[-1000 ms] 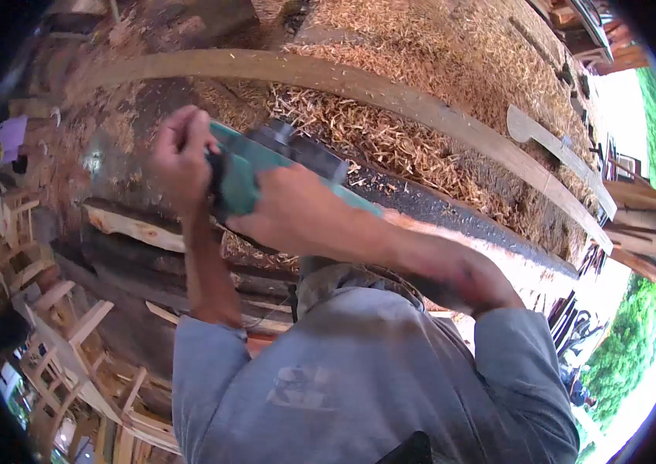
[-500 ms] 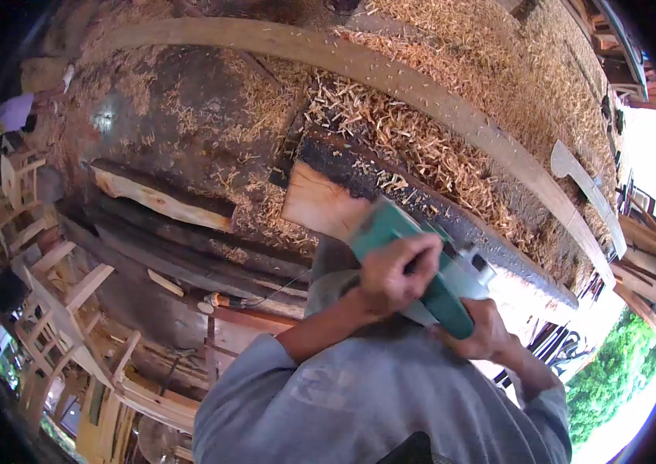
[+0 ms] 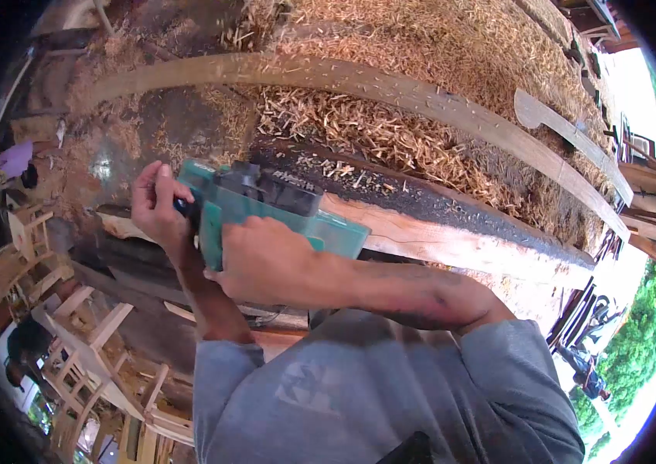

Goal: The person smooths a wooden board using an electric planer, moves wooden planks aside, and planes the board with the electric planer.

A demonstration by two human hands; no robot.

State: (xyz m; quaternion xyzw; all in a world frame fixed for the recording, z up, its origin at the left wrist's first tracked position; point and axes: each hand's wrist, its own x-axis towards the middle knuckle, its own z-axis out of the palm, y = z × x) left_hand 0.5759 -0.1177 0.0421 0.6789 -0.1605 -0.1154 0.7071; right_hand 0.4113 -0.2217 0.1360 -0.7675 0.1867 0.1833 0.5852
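A green electric planer [image 3: 266, 203] lies over the left end of a thick wooden board [image 3: 451, 243], hiding that end. The board has a dark, rough edge and a pale planed face. My right hand [image 3: 262, 259] is closed round the planer's handle, its forearm reaching across in front of my body. At the planer's left end, my left hand [image 3: 159, 203] grips around a dark knob, the thumb pointing up. Part of the knob is hidden by the fingers.
Beyond the board lie heaped wood shavings [image 3: 390, 139] and a long curved plank [image 3: 420, 97]. A shaped wooden piece [image 3: 567, 135] rests at right. Wooden chair frames [image 3: 100, 348] stand at lower left. A person [image 3: 587, 375] is in the far right background.
The planer has moved left along the board with both hands on it, uncovering the pale face at right. My right arm now stretches across my body. The view has shifted slightly.
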